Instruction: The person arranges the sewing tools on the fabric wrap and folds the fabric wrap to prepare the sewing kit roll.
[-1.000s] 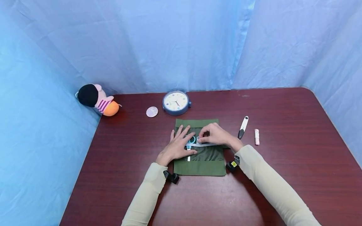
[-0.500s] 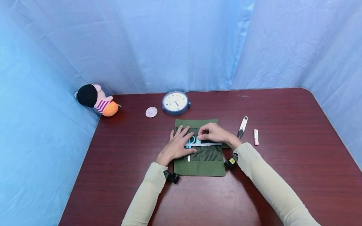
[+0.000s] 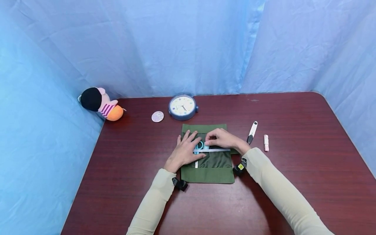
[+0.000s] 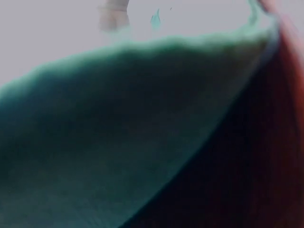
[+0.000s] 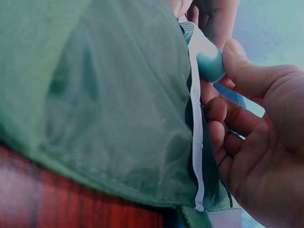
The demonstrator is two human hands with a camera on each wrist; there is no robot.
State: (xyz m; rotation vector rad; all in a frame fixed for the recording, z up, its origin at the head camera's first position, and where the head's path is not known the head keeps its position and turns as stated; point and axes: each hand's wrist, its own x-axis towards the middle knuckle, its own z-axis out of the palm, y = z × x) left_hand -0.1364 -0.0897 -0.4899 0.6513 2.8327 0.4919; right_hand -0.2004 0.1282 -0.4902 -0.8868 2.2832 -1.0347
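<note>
My left hand (image 3: 185, 151) lies with spread fingers on an unfolded green fabric pouch (image 3: 207, 175). Beside its fingers, a light-blue ring handle (image 3: 200, 145), apparently of scissors, sits at the white elastic band (image 3: 217, 150). My right hand (image 3: 222, 138) pinches a light-blue round-ended object (image 3: 206, 146) at the band. In the right wrist view, the thumb touches the round end of this light-blue object (image 5: 211, 66), and part of it lies behind the elastic band (image 5: 196, 109). Blurred dark-green material (image 4: 118, 123) fills most of the left wrist view.
A white-and-black cutter-like tool (image 3: 252, 133) and a small pinkish-white stick (image 3: 266, 143) lie to the right. Behind the pouch stand a blue clock (image 3: 182, 107) and a round pale disc (image 3: 157, 116). A plush toy (image 3: 101, 102) sits at the far left corner.
My right fingers have shifted slightly left, and more of the light-blue object shows above the elastic band than a second ago. My left hand has barely moved.
</note>
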